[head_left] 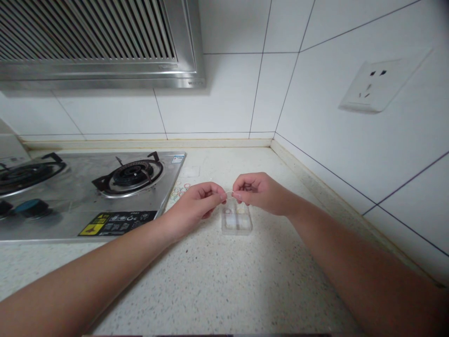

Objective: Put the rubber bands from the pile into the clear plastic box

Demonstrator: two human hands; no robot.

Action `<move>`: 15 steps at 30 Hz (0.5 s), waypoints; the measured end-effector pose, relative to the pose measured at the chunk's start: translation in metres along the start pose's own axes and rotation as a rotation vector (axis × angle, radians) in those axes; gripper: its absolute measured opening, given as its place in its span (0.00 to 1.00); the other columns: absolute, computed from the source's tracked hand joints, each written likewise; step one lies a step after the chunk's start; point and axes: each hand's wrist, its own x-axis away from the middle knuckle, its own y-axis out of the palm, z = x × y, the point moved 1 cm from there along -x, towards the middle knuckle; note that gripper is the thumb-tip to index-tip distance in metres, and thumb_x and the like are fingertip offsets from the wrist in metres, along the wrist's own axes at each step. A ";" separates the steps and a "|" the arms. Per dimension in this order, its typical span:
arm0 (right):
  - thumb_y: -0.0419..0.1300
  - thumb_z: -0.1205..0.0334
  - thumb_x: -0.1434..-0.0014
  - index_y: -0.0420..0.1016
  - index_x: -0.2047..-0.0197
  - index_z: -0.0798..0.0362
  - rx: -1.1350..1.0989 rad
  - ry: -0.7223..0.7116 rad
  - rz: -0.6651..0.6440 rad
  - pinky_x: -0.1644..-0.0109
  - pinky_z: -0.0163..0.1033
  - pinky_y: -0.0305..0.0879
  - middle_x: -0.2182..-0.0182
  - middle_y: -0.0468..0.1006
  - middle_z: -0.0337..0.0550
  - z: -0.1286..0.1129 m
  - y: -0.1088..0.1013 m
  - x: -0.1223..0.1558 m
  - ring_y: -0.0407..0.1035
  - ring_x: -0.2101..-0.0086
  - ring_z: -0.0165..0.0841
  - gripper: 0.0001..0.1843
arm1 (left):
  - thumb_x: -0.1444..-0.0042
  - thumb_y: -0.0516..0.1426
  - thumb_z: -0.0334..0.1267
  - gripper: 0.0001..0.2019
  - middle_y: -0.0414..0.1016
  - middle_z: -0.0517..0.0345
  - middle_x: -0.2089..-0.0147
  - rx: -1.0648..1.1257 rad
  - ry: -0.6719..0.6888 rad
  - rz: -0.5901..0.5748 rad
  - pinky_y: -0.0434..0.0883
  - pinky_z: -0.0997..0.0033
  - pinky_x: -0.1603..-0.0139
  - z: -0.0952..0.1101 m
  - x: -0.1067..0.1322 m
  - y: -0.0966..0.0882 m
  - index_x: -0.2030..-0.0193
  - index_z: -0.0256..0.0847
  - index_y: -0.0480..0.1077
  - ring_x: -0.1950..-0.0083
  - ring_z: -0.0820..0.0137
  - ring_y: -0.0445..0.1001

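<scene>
Between my two hands a small pale rubber band [229, 192] is held, pinched at its left end by my left hand [201, 199] and at its right end by my right hand [259, 192]. Both hands are closed at the fingertips. Just below them on the counter sits a clear plastic compartment box [237, 231]. A pinkish band lies in one of its compartments and a yellowish one in another; its far part is hidden by my hands. Left of my left hand, several loose coloured rubber bands [181, 191] lie scattered beside the stove.
A steel gas stove [87, 196] with black burners fills the left side, under a range hood [105, 47]. A clear flat lid-like piece [191, 172] lies on the speckled counter [217, 281] behind the bands. Tiled walls meet at the back right, with a socket [373, 86].
</scene>
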 end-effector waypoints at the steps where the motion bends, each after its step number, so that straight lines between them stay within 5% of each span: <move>1: 0.61 0.58 0.41 0.73 0.66 0.57 -0.002 0.001 -0.001 0.71 0.33 0.58 0.76 0.70 0.37 0.000 -0.001 0.000 0.62 0.74 0.25 0.09 | 0.45 0.61 0.48 0.14 0.63 0.62 0.74 -0.001 -0.001 0.001 0.51 0.77 0.79 0.000 0.000 0.000 0.65 0.37 0.70 0.78 0.80 0.55; 15: 0.62 0.58 0.41 0.73 0.66 0.56 -0.018 -0.006 -0.017 0.71 0.33 0.58 0.76 0.70 0.37 0.003 -0.003 0.001 0.61 0.74 0.26 0.09 | 0.43 0.61 0.46 0.14 0.60 0.64 0.75 0.001 0.005 -0.010 0.50 0.77 0.79 0.004 0.002 0.000 0.65 0.35 0.69 0.78 0.81 0.55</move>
